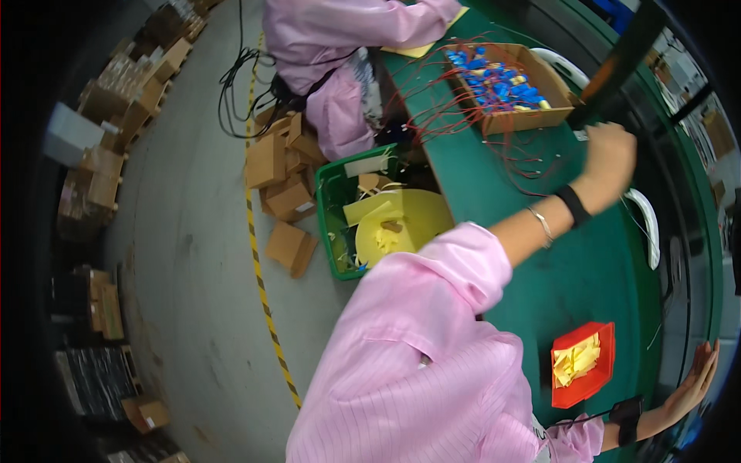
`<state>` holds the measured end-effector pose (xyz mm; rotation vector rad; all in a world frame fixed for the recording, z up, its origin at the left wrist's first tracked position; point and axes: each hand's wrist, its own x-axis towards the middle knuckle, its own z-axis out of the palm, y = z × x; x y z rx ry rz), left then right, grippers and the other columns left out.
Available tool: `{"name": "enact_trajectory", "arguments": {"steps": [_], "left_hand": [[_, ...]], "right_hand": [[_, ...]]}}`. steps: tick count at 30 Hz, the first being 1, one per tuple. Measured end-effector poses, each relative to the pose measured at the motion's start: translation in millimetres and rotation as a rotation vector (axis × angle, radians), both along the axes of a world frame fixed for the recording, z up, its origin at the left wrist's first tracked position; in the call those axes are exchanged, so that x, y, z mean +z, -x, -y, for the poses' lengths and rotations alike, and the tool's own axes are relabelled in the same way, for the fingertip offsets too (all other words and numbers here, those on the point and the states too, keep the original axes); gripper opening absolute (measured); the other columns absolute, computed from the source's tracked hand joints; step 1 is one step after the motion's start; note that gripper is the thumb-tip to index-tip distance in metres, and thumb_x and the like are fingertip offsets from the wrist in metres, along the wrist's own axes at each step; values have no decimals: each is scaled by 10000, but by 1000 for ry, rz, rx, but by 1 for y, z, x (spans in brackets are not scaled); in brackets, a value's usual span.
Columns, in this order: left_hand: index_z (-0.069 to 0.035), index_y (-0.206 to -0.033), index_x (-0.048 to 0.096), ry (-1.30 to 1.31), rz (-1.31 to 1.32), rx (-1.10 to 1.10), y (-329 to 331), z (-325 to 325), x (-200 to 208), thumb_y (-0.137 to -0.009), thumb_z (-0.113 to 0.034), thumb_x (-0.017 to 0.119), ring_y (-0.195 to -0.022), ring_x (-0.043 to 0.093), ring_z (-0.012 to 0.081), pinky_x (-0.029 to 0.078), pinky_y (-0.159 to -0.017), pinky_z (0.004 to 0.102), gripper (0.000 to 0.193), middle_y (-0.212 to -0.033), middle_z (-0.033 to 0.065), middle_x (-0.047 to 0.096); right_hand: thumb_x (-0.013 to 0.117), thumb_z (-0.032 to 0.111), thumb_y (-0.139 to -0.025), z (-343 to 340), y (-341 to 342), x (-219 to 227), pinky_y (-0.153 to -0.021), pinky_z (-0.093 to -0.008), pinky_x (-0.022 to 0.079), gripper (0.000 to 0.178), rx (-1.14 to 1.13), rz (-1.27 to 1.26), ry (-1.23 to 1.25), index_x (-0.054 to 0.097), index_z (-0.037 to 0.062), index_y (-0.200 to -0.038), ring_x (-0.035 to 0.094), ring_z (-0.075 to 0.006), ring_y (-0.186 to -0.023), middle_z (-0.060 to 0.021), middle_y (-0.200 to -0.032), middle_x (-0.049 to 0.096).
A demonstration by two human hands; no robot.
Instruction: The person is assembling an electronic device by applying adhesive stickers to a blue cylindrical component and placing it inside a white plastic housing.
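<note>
My left hand (611,158) is stretched out over the green work table (556,289), its fingers curled closed near the box of parts. Whatever those fingers hold, if anything, is hidden. A small white piece (580,135) shows right beside the knuckles. Close by stands an open cardboard box (532,119) full of blue parts (498,81) with thin red wires (444,116) trailing out over the table. At the lower right my right hand (695,382) lies open, fingers straight, against the table's far rim. Nearest to it is a red bin (571,397) holding yellow slips (576,359).
Left of the table stands a green crate (333,224) with a yellow tub (424,208) and scraps. Cardboard boxes (292,248) lie beside it. A co-worker in a pink sleeve (347,23) works at the table's top end. White curved pieces (647,228) lie along the far side.
</note>
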<state>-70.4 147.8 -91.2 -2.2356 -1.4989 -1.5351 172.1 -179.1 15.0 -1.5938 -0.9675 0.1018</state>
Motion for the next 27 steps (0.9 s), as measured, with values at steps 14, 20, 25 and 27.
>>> {"name": "enact_trajectory", "arguments": {"steps": [14, 20, 25, 27], "left_hand": [[3, -832, 635, 2, 940, -1164, -172, 211, 75, -802, -150, 615, -938, 471, 292, 331, -907, 399, 158, -946, 140, 584], [-50, -729, 647, -101, 849, -946, -142, 210, 77, -716, -220, 685, -899, 505, 283, 391, -827, 412, 175, -834, 118, 611], [-50, -691, 646, 22, 769, -1143, -88, 198, 84, -664, -159, 634, -795, 599, 320, 490, -737, 415, 113, -772, 115, 645], [-18, -771, 676, 7, 774, -1222, -80, 187, 93, -750, -99, 638, -829, 613, 319, 488, -759, 416, 91, -823, 125, 671]], "right_hand": [[453, 280, -1018, -12, 29, -20, -1077, -347, 358, 540, -146, -88, -107, 368, -78, -1414, 456, -229, -1286, -164, -1447, 416], [543, 321, -969, 25, -9, -30, -1056, -355, 372, 631, -32, -57, -87, 357, -91, -1410, 468, -243, -1263, -157, -1459, 392], [634, 108, -918, 8, 55, -20, -885, -267, 477, 384, -155, 27, -91, 554, -48, -1260, 594, -148, -1007, -82, -1160, 622], [647, 66, -904, -11, 79, -13, -819, -241, 481, 321, -242, 112, -143, 620, -55, -1200, 603, -117, -908, -65, -1032, 662]]}}
